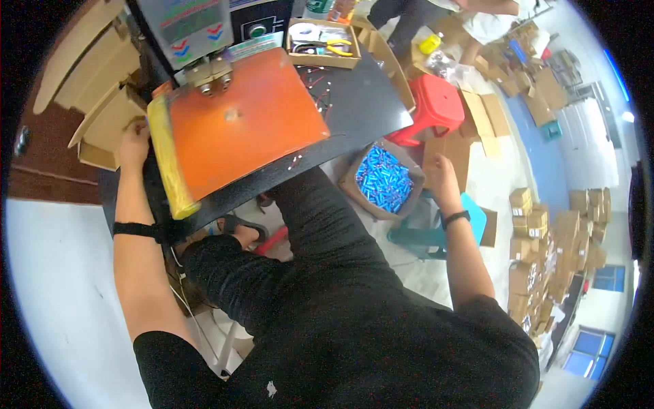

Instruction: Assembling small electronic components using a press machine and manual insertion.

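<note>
My left hand (134, 142) is at the left side of the table, by the open cardboard box (102, 133). Its fingers are curled together, and what they may hold is too small to make out. My right hand (444, 183) is raised above a teal stool (426, 235), to the right of a carton filled with blue cylindrical cells (383, 178). Those fingers are bent closed, and their contents are hidden. Between the hands, an orange board (245, 129) with a yellow-wrapped left edge (167, 160) lies under the metal head (210, 76) of a bench machine.
Small wired parts (320, 88) lie on the black table (361, 102). A shallow box (323, 44) at its back holds yellow-handled pliers and tape. A red stool (436, 102) stands beyond the table's right end. Stacked cartons (531, 232) line the far right, and another person (409, 17) is at the top.
</note>
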{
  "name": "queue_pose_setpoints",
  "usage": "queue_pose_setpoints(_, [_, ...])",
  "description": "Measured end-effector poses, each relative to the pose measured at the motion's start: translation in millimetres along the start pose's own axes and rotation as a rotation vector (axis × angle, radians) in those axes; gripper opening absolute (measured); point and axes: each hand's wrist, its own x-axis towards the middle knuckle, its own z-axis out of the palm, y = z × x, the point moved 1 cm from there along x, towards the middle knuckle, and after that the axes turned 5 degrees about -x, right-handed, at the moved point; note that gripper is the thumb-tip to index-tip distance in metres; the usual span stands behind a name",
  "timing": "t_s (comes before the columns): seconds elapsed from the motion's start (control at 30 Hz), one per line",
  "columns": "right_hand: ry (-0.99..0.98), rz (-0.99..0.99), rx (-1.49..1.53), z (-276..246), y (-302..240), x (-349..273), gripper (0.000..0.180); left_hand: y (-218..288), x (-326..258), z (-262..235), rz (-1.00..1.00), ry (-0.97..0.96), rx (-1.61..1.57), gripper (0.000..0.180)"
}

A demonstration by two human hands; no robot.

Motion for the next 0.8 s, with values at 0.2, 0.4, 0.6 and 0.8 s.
queue_pose_setpoints(0.2, [0.011, -0.234, 0.138, 25, -74, 57, 0.038, 48, 9, 20, 0.020, 0.013, 0.093, 0.039])
queue_pose_setpoints(0.4, [-0.003, -0.707, 0.069, 122, -182, 142, 0.027, -63, -16, 16, 0.180, 0.008, -0.378, 0.041])
queue_pose_setpoints(0.6, [-0.130, -0.741, -0.037, 117, -174, 160, 0.008, 33, -14, 16, -0.050, 0.004, -0.387, 0.048])
queue_pose_setpoints(0.8, [-0.246, -0.721, 0.050, 122, -180, 167, 0.017, 37, -16, 5, 0.011, 0.069, -0.252, 0.049])
